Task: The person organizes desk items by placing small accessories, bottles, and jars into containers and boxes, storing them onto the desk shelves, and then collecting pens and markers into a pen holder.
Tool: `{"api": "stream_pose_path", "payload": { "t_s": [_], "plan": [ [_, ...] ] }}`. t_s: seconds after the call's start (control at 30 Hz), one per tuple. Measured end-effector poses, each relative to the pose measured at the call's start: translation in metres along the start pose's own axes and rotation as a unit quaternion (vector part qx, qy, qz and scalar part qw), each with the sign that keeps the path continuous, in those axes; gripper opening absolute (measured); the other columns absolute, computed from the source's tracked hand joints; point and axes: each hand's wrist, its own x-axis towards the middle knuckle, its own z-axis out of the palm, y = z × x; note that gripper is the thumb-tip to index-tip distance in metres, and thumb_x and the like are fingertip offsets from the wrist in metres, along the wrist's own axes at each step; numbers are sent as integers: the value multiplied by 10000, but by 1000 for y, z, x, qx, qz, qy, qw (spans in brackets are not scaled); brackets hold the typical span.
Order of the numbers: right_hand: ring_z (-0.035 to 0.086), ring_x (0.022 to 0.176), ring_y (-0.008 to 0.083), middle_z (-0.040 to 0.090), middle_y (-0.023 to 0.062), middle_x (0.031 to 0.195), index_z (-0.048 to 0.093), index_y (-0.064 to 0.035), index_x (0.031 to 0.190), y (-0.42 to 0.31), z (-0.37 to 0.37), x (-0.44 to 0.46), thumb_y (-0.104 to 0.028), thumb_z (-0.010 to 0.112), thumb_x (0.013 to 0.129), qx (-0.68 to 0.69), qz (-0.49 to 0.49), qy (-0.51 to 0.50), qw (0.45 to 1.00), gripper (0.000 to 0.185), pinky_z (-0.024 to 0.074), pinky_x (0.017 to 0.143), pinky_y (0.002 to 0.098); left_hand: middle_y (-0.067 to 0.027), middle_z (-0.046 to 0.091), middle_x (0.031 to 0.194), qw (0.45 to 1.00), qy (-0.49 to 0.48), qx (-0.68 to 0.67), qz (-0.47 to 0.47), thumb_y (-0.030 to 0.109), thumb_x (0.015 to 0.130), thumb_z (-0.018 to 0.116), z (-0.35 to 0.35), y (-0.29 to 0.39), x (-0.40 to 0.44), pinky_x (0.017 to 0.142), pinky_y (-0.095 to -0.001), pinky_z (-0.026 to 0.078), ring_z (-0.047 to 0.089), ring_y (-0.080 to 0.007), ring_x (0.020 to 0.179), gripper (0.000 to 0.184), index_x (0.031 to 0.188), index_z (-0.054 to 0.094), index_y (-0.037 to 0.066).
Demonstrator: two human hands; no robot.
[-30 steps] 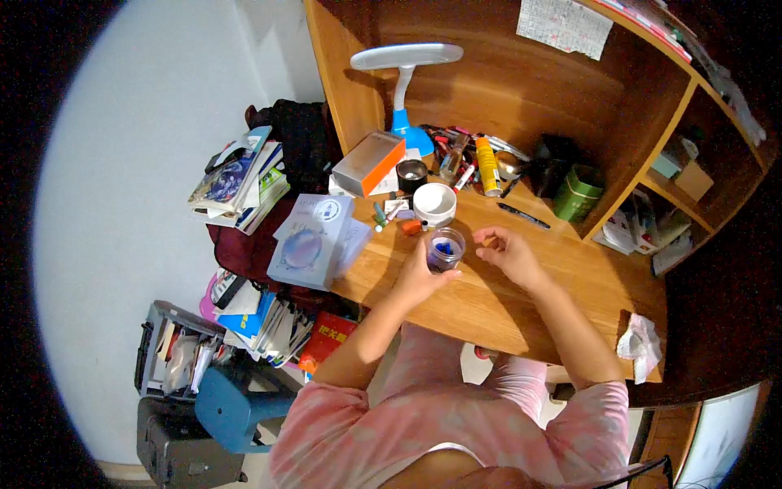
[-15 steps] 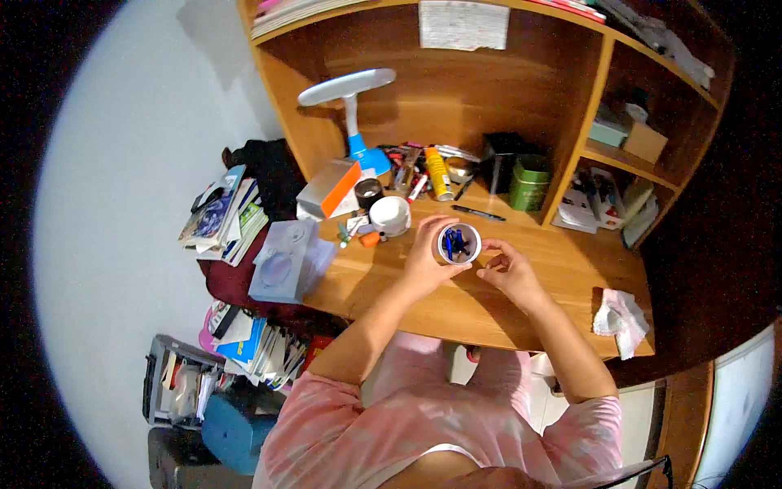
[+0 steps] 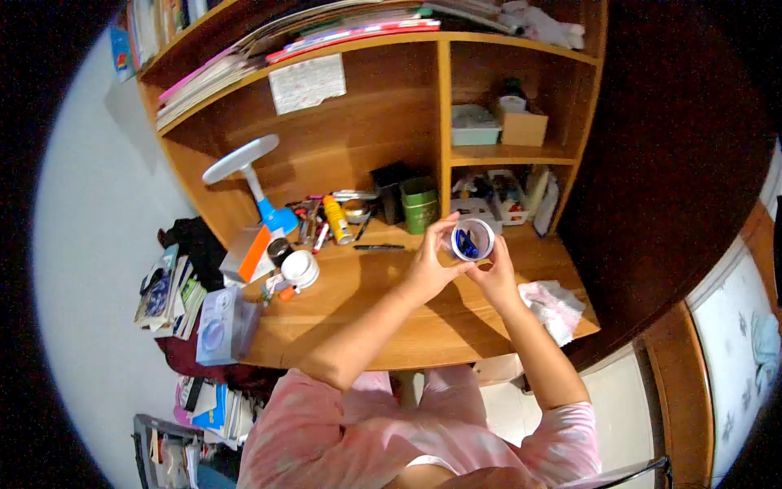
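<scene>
Above the desk I hold a small white cup (image 3: 484, 232), its open mouth facing up toward me. Several dark blue, short stick-like pieces (image 3: 465, 244) lie inside; their exact kind is too small to make out. My left hand (image 3: 432, 265) is wrapped around the cup's left side. On the other side, my right hand (image 3: 498, 277) grips the cup too, with fingers along its right wall and the thumb near the lower rim. A black pen (image 3: 380, 247) lies on the desk to the left of the cup.
A wooden desk (image 3: 383, 326) with shelves carries a blue-and-white lamp (image 3: 259, 191), a white round container (image 3: 300, 270), a yellow can (image 3: 337, 220), a green tin (image 3: 419, 208) and loose pens. A pink-and-white cloth (image 3: 554, 310) lies at the right edge. Books (image 3: 171, 293) are stacked left.
My view has turned right, and the cup has moved toward the desk's right side. My right hand, formerly just off the cup, now closes on its right side.
</scene>
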Motion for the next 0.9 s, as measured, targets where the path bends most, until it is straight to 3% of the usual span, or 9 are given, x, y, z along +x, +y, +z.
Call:
{"api": "stream_pose_path", "payload": {
  "t_s": [0.2, 0.3, 0.4, 0.47, 0.53, 0.6, 0.63, 0.73, 0.9],
  "plan": [
    [575, 992, 198, 572, 112, 1119, 483, -17, 1225, 16, -38, 20, -48, 735, 766, -11, 42, 60, 997, 525, 481, 812, 308, -155, 388, 1370, 997, -17, 20, -66, 214, 827, 768, 49, -7, 42, 1105, -412, 357, 410, -296, 1309, 712, 1374, 342, 52],
    [592, 978, 197, 620, 121, 1094, 497, 0, 1206, 16, -57, 31, -119, 750, 789, 34, 57, 115, 991, 502, 478, 854, 326, -120, 397, 1414, 994, -28, -40, -99, 123, 848, 731, 71, -13, 60, 1100, -395, 319, 374, -255, 1348, 692, 1394, 306, 88],
    [597, 1009, 219, 639, 141, 1093, 504, 7, 1239, 21, -80, 53, -225, 763, 808, 43, 71, 181, 980, 554, 468, 886, 335, -150, 337, 1489, 995, -72, 38, -51, 204, 890, 684, 89, -16, 79, 1132, -407, 278, 338, -290, 1386, 654, 1412, 304, 96],
    [557, 1104, 277, 578, 195, 1219, 453, 34, 1313, 36, -97, 74, -265, 756, 816, 17, 37, 219, 975, 654, 432, 951, 367, -179, 289, 1525, 988, -104, 89, -70, 280, 897, 662, 98, 4, 94, 1157, -417, 238, 301, -330, 1407, 724, 1467, 267, 72],
    [509, 1182, 304, 510, 224, 1313, 388, 61, 1361, 26, -108, 94, -284, 751, 820, 65, 41, 239, 968, 737, 402, 994, 380, -183, 271, 1537, 983, -92, 160, 16, 285, 900, 654, 112, -10, 112, 1163, -424, 226, 279, -345, 1417, 744, 1484, 247, 69],
    [499, 1212, 317, 505, 237, 1323, 364, 61, 1381, 21, -119, 116, -299, 745, 828, -4, 37, 273, 961, 763, 388, 1017, 384, -196, 259, 1544, 972, -88, 208, 65, 297, 905, 636, 119, -14, 133, 1167, -443, 219, 242, -377, 1427, 756, 1501, 232, 68],
    [497, 1221, 329, 496, 247, 1335, 366, 59, 1382, 5, -122, 123, -312, 744, 832, -43, 60, 296, 952, 763, 384, 1025, 389, -202, 264, 1541, 968, -92, 227, 55, 291, 904, 635, 122, -14, 141, 1167, -445, 220, 246, -381, 1425, 753, 1499, 234, 63],
    [499, 1220, 360, 493, 259, 1333, 375, 56, 1374, 27, -135, 155, -324, 745, 836, -155, -3, 334, 930, 756, 385, 1030, 408, -231, 307, 1512, 955, -97, 277, 34, 272, 905, 614, 131, -19, 163, 1164, -452, 227, 268, -398, 1410, 728, 1486, 247, 33],
    [496, 1203, 392, 491, 254, 1312, 394, 55, 1358, 50, -152, 183, -306, 764, 813, -160, -81, 281, 943, 751, 397, 1021, 432, -230, 318, 1507, 925, -86, 360, 85, 274, 908, 591, 142, -46, 177, 1167, -474, 210, 280, -389, 1408, 698, 1477, 272, 24]
  ]
}}
